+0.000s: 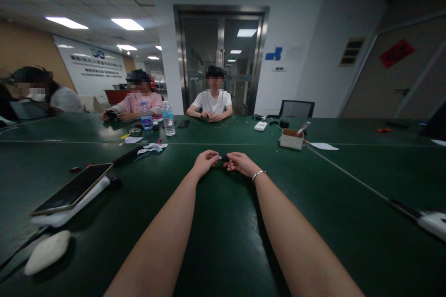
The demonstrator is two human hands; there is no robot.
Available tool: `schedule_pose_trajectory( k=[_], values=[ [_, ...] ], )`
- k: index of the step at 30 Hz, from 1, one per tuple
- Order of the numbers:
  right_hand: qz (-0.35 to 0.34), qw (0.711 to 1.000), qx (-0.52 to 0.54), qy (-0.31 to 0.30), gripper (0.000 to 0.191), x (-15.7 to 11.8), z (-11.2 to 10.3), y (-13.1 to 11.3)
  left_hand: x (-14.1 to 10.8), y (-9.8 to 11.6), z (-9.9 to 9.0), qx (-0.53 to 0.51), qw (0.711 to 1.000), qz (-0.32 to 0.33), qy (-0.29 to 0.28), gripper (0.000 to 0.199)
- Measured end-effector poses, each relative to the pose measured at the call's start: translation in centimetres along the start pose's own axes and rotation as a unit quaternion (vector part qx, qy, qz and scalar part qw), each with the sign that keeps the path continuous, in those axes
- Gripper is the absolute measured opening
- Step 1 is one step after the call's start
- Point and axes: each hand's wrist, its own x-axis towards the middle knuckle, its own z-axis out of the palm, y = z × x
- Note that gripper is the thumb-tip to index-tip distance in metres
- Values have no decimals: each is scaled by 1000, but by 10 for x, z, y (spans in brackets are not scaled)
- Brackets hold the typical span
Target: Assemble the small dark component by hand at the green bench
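Out in front of me, just above or on the green table, both hands meet at a small black piece with a silvery end, too small to name its kind. My left hand pinches its silvery left end between thumb and fingertips. On the other side, my right hand grips the black end, its other fingers curled below. A silver bracelet circles the right wrist. Fingers partly cover the piece.
At left, a phone rests on a white block, near a pale rounded object. Farther off stand two water bottles and a small cardboard box. A cable crosses the right side. Several people sit beyond.
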Motion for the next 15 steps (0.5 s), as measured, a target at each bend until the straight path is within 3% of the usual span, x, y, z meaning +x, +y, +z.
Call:
schedule_pose_trajectory(
  k=[8,15],
  values=[
    [1,1000,0,2,10,-1,1,-1,-2,2,-1,12,1000,9,-5,34],
    [5,1000,-6,2,8,-1,1,-1,1,0,2,8,999,-50,8,33]
  ],
)
